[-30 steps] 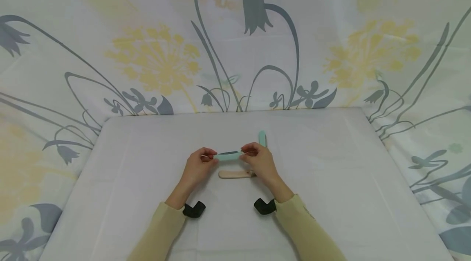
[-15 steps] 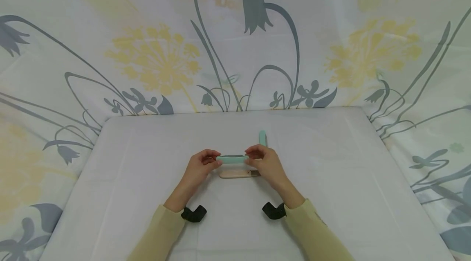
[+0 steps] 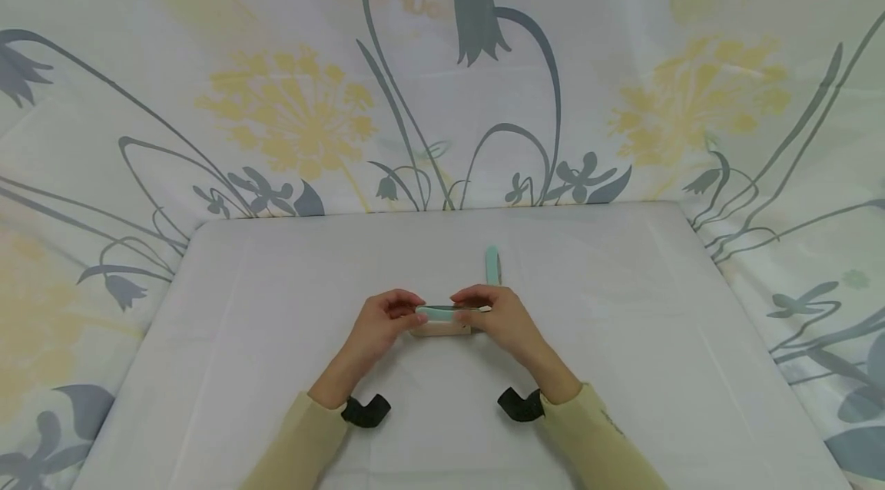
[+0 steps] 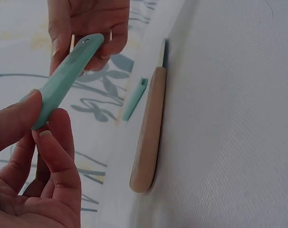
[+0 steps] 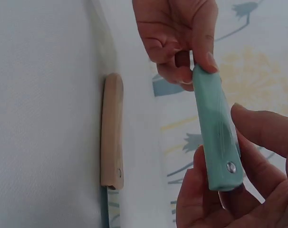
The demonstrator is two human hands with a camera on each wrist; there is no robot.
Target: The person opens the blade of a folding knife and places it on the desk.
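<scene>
A mint-green folding knife is held level between both hands, over the table. Its grey blade edge shows along the handle's upper side in the head view. My left hand pinches the plain end between thumb and fingers. My right hand is around the riveted end, its fingers under the handle; the thumb stands at the blade side, and its contact is unclear. Below lies a wooden-handled knife, its blade partly out of sight in the head view.
Behind my right hand a second mint-green piece lies on the white-covered table. Flower-patterned cloth hangs around the table's back and sides. Black bands are on both wrists.
Both hands have come nearer the body and slightly right with the folding knife, which now partly covers the wooden-handled knife in the head view. The things on the table lie as before.
</scene>
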